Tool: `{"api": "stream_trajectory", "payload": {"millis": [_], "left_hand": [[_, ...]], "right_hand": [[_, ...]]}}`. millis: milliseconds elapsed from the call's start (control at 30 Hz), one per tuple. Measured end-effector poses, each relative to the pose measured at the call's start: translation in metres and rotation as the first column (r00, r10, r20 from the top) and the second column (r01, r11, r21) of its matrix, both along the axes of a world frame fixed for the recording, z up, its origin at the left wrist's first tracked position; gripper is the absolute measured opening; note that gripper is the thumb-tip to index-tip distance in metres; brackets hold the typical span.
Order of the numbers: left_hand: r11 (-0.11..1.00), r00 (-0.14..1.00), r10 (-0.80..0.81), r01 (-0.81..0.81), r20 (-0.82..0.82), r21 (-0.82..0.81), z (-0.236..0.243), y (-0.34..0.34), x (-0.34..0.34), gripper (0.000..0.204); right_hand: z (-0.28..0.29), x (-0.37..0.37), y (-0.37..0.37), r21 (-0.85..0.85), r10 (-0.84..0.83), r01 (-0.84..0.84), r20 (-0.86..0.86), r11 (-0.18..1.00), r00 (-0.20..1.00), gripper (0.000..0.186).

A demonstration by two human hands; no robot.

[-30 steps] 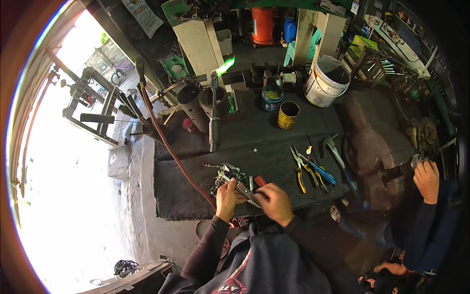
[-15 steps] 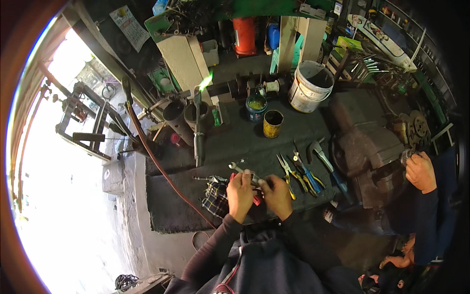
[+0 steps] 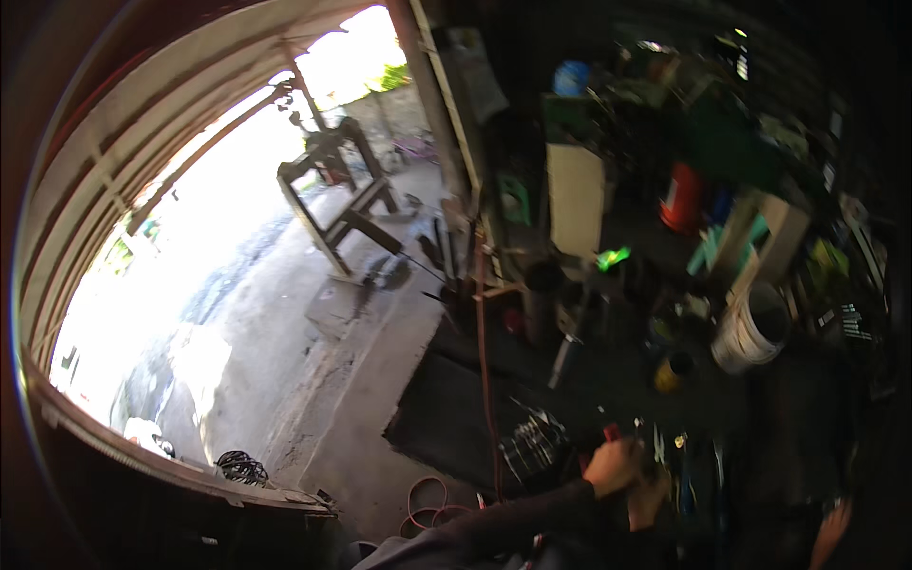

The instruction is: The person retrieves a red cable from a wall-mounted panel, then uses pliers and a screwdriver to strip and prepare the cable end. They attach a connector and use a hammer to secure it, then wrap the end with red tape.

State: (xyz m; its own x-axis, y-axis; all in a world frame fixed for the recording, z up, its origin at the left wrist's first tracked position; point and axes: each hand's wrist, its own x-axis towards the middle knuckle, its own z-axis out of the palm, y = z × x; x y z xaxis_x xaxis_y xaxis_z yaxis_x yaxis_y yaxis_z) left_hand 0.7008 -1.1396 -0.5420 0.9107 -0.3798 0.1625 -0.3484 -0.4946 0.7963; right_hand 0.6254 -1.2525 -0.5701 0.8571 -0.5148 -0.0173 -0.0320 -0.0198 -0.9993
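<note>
Both hands are close together over the dark bench, dim and blurred. My left hand is closed, with a red handle sticking up at its far side; the rest of that thing is hidden. My right hand is just right of it, nearly touching, its fingers too smeared to read. A checked cloth lies to the left of the hands. Pliers lie just beyond my right hand, and a hammer farther right.
A red hose runs down across the dark bench mat. Behind stand a yellow can, a white bucket and a metal torch-like tool with a green flame. At right, a co-worker's arm shows. Left, a metal frame stands outside.
My view has swung left, so the bench and hands appear farther right and lower, darker and blurred. The wrench my hands held is no longer distinguishable; a red handle now shows at my left hand.
</note>
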Motion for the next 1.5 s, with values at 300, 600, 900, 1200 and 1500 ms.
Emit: {"api": "stream_trajectory", "payload": {"millis": [300,600,900,1200,1500], "left_hand": [[0.992,0.880,0.054,-0.099,-0.471,-0.071,0.051,0.002,-0.018,0.043],[0.996,0.867,-0.024,-0.022,-0.497,-0.086,0.035,0.008,-0.028,0.042],[0.948,0.854,-0.128,-0.045,-0.505,-0.316,0.015,0.003,-0.036,0.041],[0.986,0.879,-0.063,-0.018,-0.473,-0.166,0.016,-0.001,-0.052,0.029],[0.969,0.862,-0.176,0.068,-0.476,-0.235,0.031,0.004,-0.067,0.016]], "right_hand": [[0.011,-0.027,0.016,0.422,-0.072,0.107,-0.097,0.900,0.993,0.012],[0.037,-0.032,0.002,0.446,0.026,0.089,-0.247,0.890,0.969,0.013],[0.030,-0.037,-0.019,0.426,0.076,-0.046,-0.053,0.903,0.996,0.010],[0.039,-0.051,-0.027,0.510,0.037,0.066,-0.189,0.857,0.981,0.012],[0.038,-0.073,-0.025,0.493,0.058,0.026,-0.155,0.870,0.986,0.020]]}}
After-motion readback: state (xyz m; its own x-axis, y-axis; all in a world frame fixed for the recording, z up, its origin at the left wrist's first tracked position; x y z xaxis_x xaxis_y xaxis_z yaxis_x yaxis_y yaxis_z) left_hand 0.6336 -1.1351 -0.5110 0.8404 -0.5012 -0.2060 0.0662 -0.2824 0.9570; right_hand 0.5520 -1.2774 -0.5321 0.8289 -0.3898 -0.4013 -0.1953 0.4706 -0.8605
